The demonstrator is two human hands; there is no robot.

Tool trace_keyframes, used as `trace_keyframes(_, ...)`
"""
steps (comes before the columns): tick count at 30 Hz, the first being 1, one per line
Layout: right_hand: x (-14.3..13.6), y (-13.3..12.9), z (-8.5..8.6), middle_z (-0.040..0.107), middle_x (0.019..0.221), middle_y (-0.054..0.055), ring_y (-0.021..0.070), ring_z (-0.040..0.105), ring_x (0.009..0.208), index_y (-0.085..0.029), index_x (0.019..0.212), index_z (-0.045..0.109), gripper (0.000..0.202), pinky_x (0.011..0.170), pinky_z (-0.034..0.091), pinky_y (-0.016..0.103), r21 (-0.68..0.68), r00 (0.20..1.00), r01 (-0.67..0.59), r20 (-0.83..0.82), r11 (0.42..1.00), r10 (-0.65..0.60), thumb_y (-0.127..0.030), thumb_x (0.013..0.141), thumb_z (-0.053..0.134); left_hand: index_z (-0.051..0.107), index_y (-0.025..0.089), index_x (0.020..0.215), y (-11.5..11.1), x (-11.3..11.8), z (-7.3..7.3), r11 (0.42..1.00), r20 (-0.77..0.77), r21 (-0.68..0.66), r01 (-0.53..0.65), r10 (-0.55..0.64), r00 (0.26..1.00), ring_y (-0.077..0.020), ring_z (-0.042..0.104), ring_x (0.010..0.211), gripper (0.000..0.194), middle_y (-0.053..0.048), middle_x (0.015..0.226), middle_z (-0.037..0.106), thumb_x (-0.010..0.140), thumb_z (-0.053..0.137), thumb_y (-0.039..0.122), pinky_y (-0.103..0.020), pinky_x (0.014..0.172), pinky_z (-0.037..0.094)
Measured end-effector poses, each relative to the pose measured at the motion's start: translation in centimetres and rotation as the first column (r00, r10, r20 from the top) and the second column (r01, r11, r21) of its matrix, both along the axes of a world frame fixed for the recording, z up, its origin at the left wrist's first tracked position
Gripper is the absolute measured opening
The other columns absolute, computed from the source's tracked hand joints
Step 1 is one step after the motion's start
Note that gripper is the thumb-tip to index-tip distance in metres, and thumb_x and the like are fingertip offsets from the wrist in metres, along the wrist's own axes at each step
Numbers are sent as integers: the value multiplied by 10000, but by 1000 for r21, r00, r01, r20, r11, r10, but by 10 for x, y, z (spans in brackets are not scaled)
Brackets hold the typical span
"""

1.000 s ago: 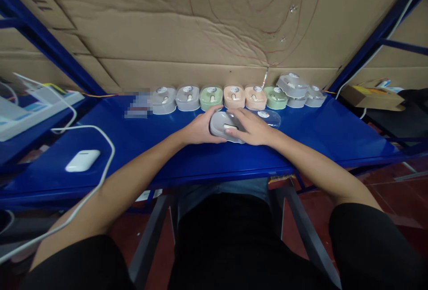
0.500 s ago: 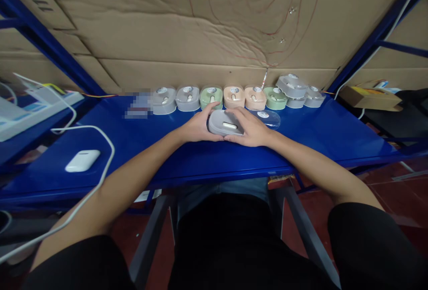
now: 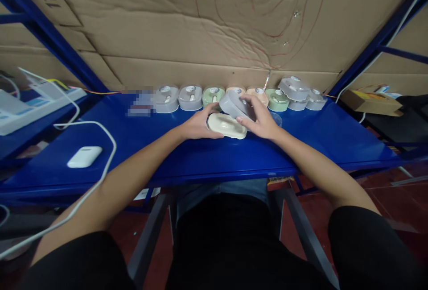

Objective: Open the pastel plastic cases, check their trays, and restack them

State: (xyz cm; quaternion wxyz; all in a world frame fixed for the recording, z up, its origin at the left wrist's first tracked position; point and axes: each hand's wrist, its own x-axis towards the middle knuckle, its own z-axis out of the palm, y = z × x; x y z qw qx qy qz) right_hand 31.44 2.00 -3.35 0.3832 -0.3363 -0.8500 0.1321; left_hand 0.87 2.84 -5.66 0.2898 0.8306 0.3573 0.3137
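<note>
My left hand (image 3: 198,125) is closed around the left end of a cream oval container base (image 3: 227,126) at the front middle of the table. This base has a raised part in its middle. Above it, tilted up, is a grey lid (image 3: 233,104), gripped by my right hand (image 3: 262,119) at its right side. The lid is off the base at the back, and I cannot tell whether its lower edge still touches. Partly hidden behind my right hand lies a clear plastic cover (image 3: 277,119).
Along the cardboard backing stand several lidded boxes in grey (image 3: 166,102), green (image 3: 278,101) and peach, one grey box (image 3: 294,88) stacked on another. A white earbud case (image 3: 84,157) and a white cable (image 3: 109,136) are at left on the blue table (image 3: 187,160).
My right hand has lifted the grey lid up and tilted it, baring the cream base. My left hand stays on the base. The view has shifted slightly.
</note>
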Motion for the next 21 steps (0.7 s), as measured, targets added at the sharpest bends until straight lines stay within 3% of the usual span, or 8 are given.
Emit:
trace_keyframes(4,14,6,13,666,1663,221,465,595,1561,-233,1623,599,897,1355,457,681,-3,999,29,27,1000,-29,-853,987,719,543,216,1737,1,-7,7,999,-135,33,-36,40,990,-522,730,1467,1289,-236,1552,772,639,1074,632,-727,1268,544)
trace_keyframes(7,21,4,22,662,1698,221,475,616,1565,-234,1629,632,935,1350,475,681,-74,993,-48,102,996,56,-855,948,788,639,211,1660,4,-17,15,994,-238,64,-92,105,966,-544,720,1460,1189,-244,1575,759,634,1066,635,-738,1241,554)
trace_keyframes(13,15,-10,22,709,1682,198,459,692,1520,-232,1652,662,1002,1324,530,662,-186,921,-247,259,951,290,-797,871,937,817,306,1376,12,-33,20,976,-320,217,-23,93,943,-444,812,1273,691,-110,1311,881,765,944,602,-588,1158,623)
trace_keyframes(18,3,-12,6,682,1705,238,479,679,1546,-192,1734,599,1209,1291,569,657,-179,877,-258,368,949,308,-842,791,986,724,218,1557,0,-26,32,973,-496,177,-149,219,840,-491,713,1491,896,-194,1557,785,813,842,703,-588,1255,564)
trace_keyframes(21,6,-8,12,749,1622,231,460,734,1465,-189,1701,635,1093,1230,605,646,-135,896,-218,366,967,253,-880,891,881,673,199,1623,-6,-24,40,974,-536,143,-174,224,814,-488,657,1572,961,-212,1659,721,825,816,715,-577,1299,532)
